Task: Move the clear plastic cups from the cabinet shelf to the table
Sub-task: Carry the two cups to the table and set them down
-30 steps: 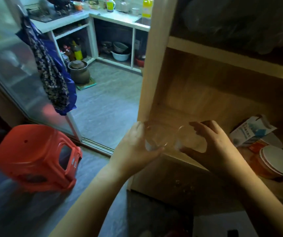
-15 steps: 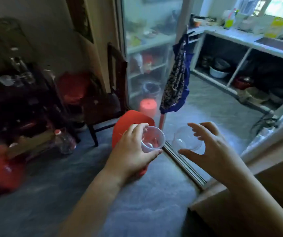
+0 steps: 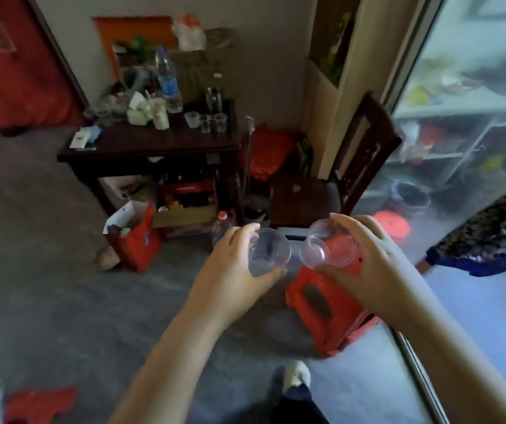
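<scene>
Left hand is gripping a clear round plastic cup around its side, mouth facing the camera. Right hand is gripping a second clear plastic cup, tilted, fingers curled over its rim. Both cups are hanging in mid-air, close together, above a red plastic stool on the grey floor. Well ahead, a dark wooden table is bearing three small clear cups, a tall clear water bottle and clutter. A dark wooden chair is standing to its right.

Both forearms are bare, without sleeves; below, a dark trouser leg ends in a pale shoe.
</scene>
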A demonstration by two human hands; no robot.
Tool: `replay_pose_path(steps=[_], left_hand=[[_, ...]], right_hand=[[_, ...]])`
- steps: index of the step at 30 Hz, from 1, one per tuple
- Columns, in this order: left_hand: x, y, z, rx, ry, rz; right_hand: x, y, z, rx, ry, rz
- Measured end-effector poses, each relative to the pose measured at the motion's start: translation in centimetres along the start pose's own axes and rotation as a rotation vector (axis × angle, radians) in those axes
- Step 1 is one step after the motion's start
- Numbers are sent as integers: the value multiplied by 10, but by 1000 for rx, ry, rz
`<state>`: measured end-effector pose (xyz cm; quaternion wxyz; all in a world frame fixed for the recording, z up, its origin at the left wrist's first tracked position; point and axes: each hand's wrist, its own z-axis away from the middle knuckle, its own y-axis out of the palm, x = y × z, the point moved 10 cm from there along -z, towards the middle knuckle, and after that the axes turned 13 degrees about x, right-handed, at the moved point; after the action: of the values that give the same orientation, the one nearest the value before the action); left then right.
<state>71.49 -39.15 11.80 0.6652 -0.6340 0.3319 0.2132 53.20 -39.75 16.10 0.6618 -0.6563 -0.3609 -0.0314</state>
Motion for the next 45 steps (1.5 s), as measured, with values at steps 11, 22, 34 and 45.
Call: replay_pose_path(steps=[11,22,34,45], left_hand=[[32,-34,-166,-68,-57,0],[109,-111,-271,-229,-183,-66],[260,-223,-404,-276,-237,-33],[363,-229,-551,-135,-293,30]], right_hand=[[-72,-6,-173,91,-40,-45],[-95,21,-367,138,-152,-143],[-60,114,-584,209,-134,-89],[-113,176,-708,218,80,-170]])
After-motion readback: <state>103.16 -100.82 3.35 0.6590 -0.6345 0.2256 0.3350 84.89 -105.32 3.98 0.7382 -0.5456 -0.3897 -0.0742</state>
